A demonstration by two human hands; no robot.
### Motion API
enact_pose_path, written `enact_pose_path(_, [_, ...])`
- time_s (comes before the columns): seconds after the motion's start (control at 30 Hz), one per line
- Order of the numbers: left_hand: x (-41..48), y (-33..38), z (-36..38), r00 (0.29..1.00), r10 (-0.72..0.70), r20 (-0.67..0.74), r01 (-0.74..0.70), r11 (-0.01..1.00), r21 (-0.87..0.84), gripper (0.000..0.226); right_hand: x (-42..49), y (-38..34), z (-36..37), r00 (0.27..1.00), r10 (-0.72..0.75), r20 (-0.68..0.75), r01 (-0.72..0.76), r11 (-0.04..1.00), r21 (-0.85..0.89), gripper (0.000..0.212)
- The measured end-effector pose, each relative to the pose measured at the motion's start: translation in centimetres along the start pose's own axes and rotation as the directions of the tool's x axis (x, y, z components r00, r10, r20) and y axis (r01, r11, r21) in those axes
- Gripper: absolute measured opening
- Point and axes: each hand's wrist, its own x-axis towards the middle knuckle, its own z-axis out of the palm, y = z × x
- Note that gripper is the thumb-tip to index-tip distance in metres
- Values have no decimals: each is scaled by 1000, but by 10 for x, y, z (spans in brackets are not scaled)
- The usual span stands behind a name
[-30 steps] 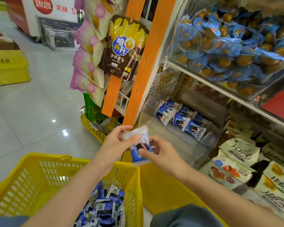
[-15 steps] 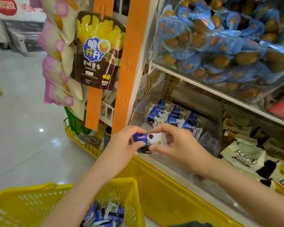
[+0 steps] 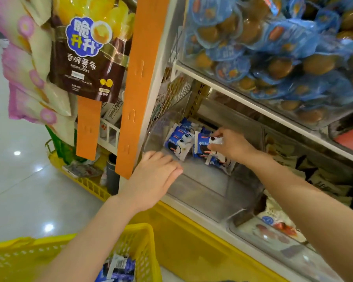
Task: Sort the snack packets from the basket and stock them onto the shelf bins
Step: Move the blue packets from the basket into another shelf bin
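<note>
My right hand (image 3: 231, 146) reaches into the clear shelf bin (image 3: 202, 192) and pinches a blue-and-white snack packet (image 3: 205, 146) among the packets standing at the bin's back. More of these packets (image 3: 178, 142) lean just to its left. My left hand (image 3: 155, 178) hovers at the bin's front left corner, fingers straight, holding nothing. The yellow basket (image 3: 29, 259) sits at the bottom left with several blue packets (image 3: 118, 269) inside.
An orange strip (image 3: 143, 78) hangs left of the bin with a brown potato-stick bag (image 3: 86, 58) and pink bags (image 3: 29, 82) beside it. Above is a bin of blue egg packs (image 3: 283, 58). Beige packets (image 3: 324, 184) fill the bin to the right.
Both hands held the packet in front of the bin. Now the left hand has let go and the right hand has carried the packet into the bin's back.
</note>
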Motion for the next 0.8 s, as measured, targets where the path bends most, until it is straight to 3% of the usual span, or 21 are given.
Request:
enact_pose_path(0.1, [0,-1,0,999,23,-41,-24,1000,-5,34,15,2,15,996,0,89,8,996,-88,42])
enact_pose_path(0.27, [-2,-5,1,999,17,43,-16,999,-35,39,15,12,34,985,43,168,11,951,-308,46])
enact_pose_path(0.47, [-3,-8,4,999,37,11,-37,997,-69,38,17,5,44,999,20,28,-16,994,-112,34])
enact_pose_path(0.57, [-2,-11,6,998,56,-5,-56,994,-94,35,15,5,48,1000,-1,18,4,981,-192,30])
enact_pose_path(0.7, [-1,-12,6,998,59,-13,-60,992,-108,29,12,3,46,998,-56,-3,54,967,-248,41])
enact_pose_path(0.8, [0,-12,0,999,43,30,-39,992,-120,28,1,-9,40,989,-107,-106,101,993,-58,43])
